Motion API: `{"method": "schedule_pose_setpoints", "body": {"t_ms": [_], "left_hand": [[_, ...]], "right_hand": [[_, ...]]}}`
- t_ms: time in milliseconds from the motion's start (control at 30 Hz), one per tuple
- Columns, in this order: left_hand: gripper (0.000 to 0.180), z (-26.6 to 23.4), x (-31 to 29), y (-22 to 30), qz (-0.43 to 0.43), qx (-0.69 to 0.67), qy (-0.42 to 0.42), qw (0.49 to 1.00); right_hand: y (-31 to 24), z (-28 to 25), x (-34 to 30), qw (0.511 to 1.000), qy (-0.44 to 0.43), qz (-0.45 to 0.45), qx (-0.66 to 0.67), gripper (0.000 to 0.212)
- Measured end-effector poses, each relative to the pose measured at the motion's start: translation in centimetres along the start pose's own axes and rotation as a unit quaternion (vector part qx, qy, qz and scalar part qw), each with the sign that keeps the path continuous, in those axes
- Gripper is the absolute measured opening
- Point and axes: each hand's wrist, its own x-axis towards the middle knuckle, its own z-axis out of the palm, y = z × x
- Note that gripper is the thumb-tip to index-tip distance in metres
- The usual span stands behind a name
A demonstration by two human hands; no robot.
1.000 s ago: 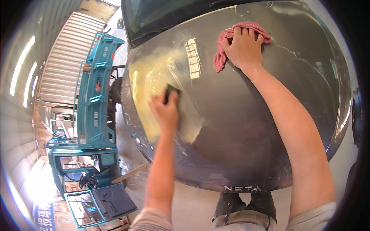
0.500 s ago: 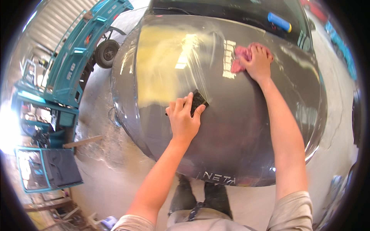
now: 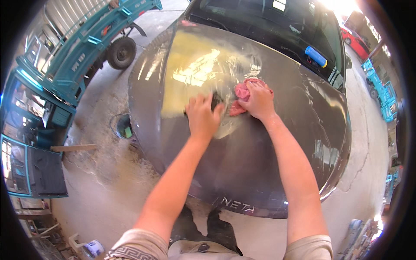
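Note:
A dark grey car hood (image 3: 242, 173) lies in front of me, with a dull yellow patch (image 3: 175, 93) on its left half. My left hand (image 3: 202, 119), slightly blurred, is closed around a black sanding block (image 3: 216, 100) pressed to the hood at the patch's lower right edge. Just to its right, my right hand (image 3: 261, 103) grips a crumpled pinkish-red cloth (image 3: 242, 92) against the hood. Shiny wet film and streaks surround both hands. The palm-side faces of the block and cloth are hidden.
A blue cylinder (image 3: 316, 56) with a yellow end rests by the base of the windshield (image 3: 260, 26). On the left stand a teal cargo vehicle (image 3: 82, 56), a dark bucket (image 3: 124, 126) and a wooden plank (image 3: 73, 147). A white tub (image 3: 93, 248) sits at lower left.
My right hand has brought the cloth left and nearer, close to my left hand. The left hand with the block has shifted slightly left and farther up the hood. The whole view has turned somewhat.

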Motion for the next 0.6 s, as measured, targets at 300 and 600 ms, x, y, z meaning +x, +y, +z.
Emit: {"method": "schedule_pose_setpoints", "body": {"t_ms": [300,600], "left_hand": [[0.05,1.4,4.2,-2.1,0.002,0.026,-0.029,0.999],[0.051,1.1,2.5,-2.6,-0.017,0.091,-0.016,0.996]], "right_hand": [[6.8,-5.9,-5.5,0.967,0.014,0.23,-0.105,0.047],[7.8,-4.8,-5.0,0.972,0.026,0.222,-0.075,0.044]]}}
